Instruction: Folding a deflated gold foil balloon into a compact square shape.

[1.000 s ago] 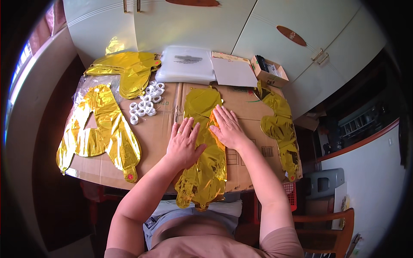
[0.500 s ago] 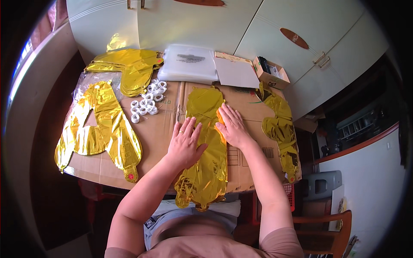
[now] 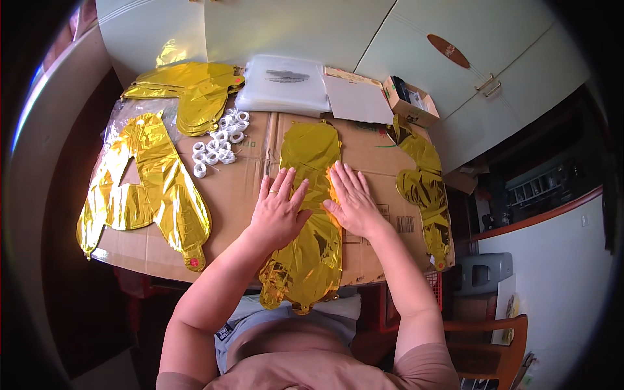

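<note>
A long, flat gold foil balloon (image 3: 312, 146) lies in front of me on the cardboard-covered table, its lower end reaching over the near edge. My left hand (image 3: 281, 211) rests on its left side, palm down with fingers spread. Along the right edge lies my right hand (image 3: 354, 203), flat and open, partly on the balloon and partly on the cardboard (image 3: 383, 175). Orange shows at the foil beside the right hand's thumb; whether it is a reflection or a separate piece I cannot tell. Neither hand grips anything.
To the left lies an A-shaped gold foil balloon (image 3: 175, 214); behind it are more stacked foil balloons (image 3: 201, 97). White ribbon rolls (image 3: 221, 140), clear plastic bags (image 3: 283, 84), a grey-white board (image 3: 361, 101) and a small box (image 3: 416, 110) sit farther back. Another foil balloon (image 3: 426, 188) lies right.
My right hand has slid a little toward me along the balloon's right edge. The left hand stays at about the same spot on the foil. The whole view has shifted slightly.
</note>
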### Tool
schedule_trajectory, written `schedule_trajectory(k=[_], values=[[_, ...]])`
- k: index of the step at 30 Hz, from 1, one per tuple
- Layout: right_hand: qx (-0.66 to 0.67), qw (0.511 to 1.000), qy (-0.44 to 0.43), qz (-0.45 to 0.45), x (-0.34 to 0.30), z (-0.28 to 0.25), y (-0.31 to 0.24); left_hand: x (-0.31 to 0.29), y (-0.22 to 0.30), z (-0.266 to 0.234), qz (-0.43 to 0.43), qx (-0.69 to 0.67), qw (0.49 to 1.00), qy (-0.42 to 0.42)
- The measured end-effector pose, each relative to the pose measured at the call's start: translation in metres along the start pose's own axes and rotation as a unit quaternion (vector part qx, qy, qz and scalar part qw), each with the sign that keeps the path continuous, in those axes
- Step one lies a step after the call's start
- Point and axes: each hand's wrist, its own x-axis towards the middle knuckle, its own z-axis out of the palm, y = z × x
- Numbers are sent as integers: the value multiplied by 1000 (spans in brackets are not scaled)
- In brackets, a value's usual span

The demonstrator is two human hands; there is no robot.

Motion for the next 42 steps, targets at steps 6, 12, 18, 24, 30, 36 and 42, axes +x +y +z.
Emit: schedule_trajectory(k=[6, 12, 18, 24, 30, 36, 42], values=[[-16, 999, -23, -18, -36, -1, -23, -1, -1, 1, 3, -1, 1000, -2], [-27, 999, -31, -34, -72, -6, -44, -2, -2, 1, 3, 5, 1000, -10], [12, 999, -12, -34, -92, -10, -51, 1, -3, 0, -1, -9, 1000, -25], [83, 995, 36, -40, -99, -8, -45, 1, 1, -5, -3, -4, 1000, -17], [44, 997, 37, -44, -98, -4, -44, 15, 17, -15, 112, 23, 993, 19], [34, 998, 27, -40, -97, -5, -45, 49, 31, 5, 266, -39, 963, -19], [40, 997, 34, -48, -97, -6, -46, 71, 18, 25, 185, -59, 981, -8]])
